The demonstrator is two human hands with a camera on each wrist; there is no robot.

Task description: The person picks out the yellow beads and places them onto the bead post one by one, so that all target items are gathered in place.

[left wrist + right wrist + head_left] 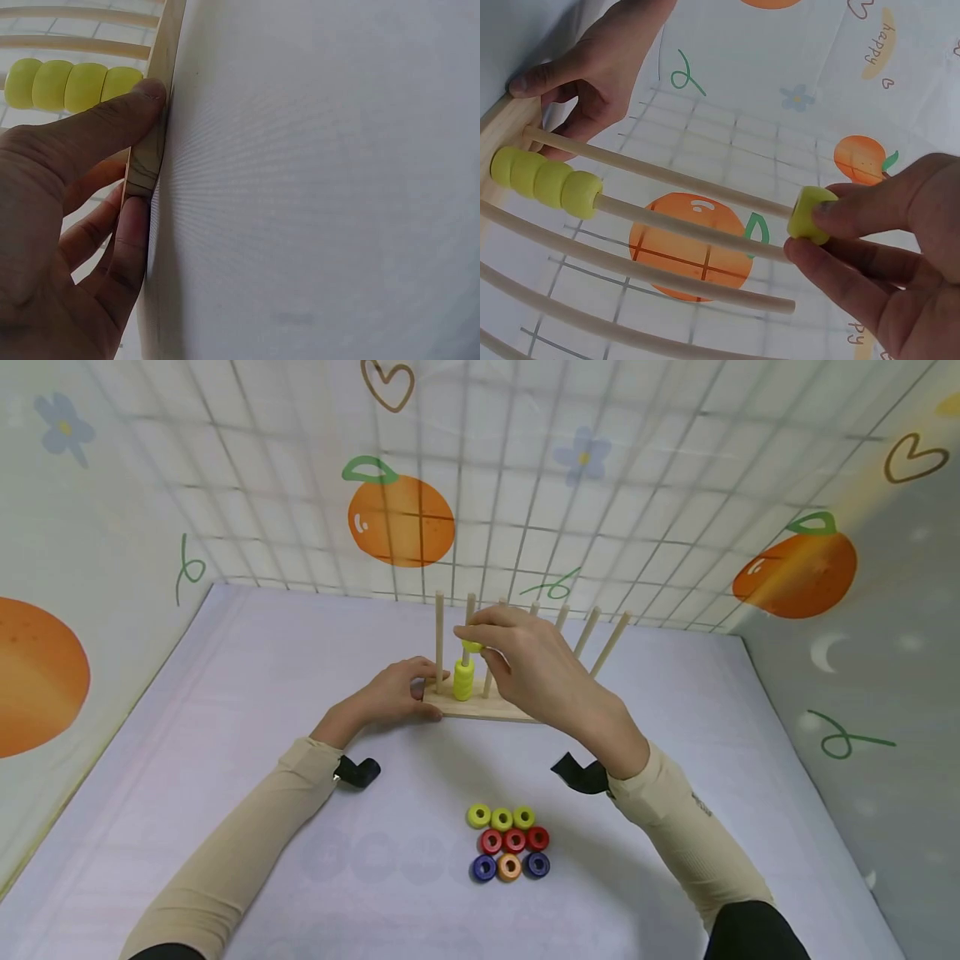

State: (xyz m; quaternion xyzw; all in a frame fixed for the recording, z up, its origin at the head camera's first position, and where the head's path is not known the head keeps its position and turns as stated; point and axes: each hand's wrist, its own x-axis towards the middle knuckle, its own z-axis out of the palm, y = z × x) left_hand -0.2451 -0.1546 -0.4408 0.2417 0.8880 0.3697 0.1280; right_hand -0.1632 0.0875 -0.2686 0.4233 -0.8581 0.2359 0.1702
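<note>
My right hand (543,672) pinches a yellow bead (808,217) between thumb and fingertips. In the right wrist view this bead is right by the tip of the second peg (697,231) from the left. Lower on that peg, several yellow beads (463,681) are stacked against the wooden base (487,710). The left hand (390,695) grips the base's left end, with its thumb on the near edge and fingers behind and under it, as the left wrist view shows. My right hand hides part of the rack's middle in the head view.
On the white table (360,877), loose beads lie in rows nearer me: yellow (502,819), red (513,841), then blue (483,868) with an orange one (509,867) in the middle. More bare pegs (611,643) rise to the right. A wire grid (525,527) stands behind the rack.
</note>
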